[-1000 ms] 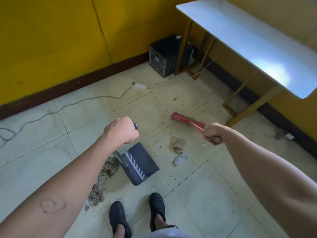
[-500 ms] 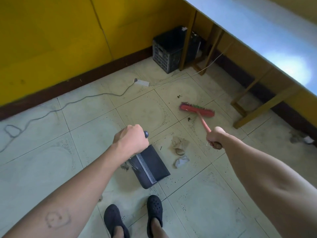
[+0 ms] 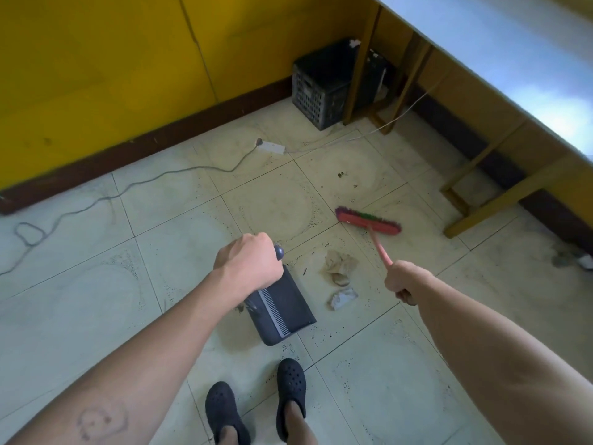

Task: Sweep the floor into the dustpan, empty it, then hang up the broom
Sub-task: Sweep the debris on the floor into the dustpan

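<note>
Left hand [image 3: 248, 263] fisted knuckles-up round the rounded dark-blue handle [image 3: 279, 252] of the dustpan [image 3: 285, 311]. Just below that fist, the pan itself: a flat, rectangular tray of matte dark plastic with a ribbed comb strip across it; resting on the tiles or just above them, hard to tell.

Right hand [image 3: 402, 281] clenched round the near end of a slim pink broom handle [image 3: 380, 248], slanting away to the broom head [image 3: 369, 221], a long red block with pink and green bristles down on the floor.

Between the two hands, a crumpled brown paper wad [image 3: 340, 263] and, nearer, a smaller crushed white scrap [image 3: 343, 297], both just right of the pan.

Underfoot, pale square floor tiles [image 3: 385, 364] speckled with dark grit. Below the hands, two black perforated clogs [image 3: 290, 383].

Far beyond the left hand, a thin grey cable [image 3: 160, 178] looping along the yellow wall. Beyond the right, a black latticed crate [image 3: 321, 88] beside the wooden legs of a smooth white-topped table [image 3: 513, 53].
</note>
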`<action>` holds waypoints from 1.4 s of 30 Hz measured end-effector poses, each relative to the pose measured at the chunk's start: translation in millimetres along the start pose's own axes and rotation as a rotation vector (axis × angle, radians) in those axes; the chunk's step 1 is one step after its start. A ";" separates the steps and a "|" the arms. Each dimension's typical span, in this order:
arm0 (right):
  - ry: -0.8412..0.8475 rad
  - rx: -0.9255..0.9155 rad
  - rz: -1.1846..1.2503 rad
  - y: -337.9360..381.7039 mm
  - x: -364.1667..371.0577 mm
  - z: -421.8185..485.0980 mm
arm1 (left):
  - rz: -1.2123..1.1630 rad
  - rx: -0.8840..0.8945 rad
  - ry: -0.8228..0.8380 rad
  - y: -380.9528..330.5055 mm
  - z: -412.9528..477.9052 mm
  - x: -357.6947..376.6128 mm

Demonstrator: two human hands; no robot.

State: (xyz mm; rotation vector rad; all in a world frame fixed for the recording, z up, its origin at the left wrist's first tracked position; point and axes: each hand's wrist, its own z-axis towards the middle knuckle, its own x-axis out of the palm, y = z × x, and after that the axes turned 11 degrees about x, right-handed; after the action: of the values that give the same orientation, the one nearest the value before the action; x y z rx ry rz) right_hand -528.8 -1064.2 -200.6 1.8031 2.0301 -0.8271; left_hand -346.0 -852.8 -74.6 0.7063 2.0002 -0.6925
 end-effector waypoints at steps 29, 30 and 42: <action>0.399 -0.081 0.263 90.4 229.8 -247.7 | -0.065 0.044 -0.040 215.9 -159.1 -7.1; 0.435 -0.079 0.252 97.1 227.3 -250.8 | -0.063 0.041 -0.038 219.7 -160.1 -8.2; 0.785 -0.123 0.445 148.1 191.8 -327.4 | -0.021 0.028 -0.039 279.7 -183.7 -9.4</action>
State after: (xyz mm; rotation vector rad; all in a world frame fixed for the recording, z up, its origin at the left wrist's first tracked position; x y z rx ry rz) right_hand -367.6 -708.5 -85.0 2.6201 1.8436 0.1722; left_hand -246.1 -535.4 -37.9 0.6839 1.9685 -0.7430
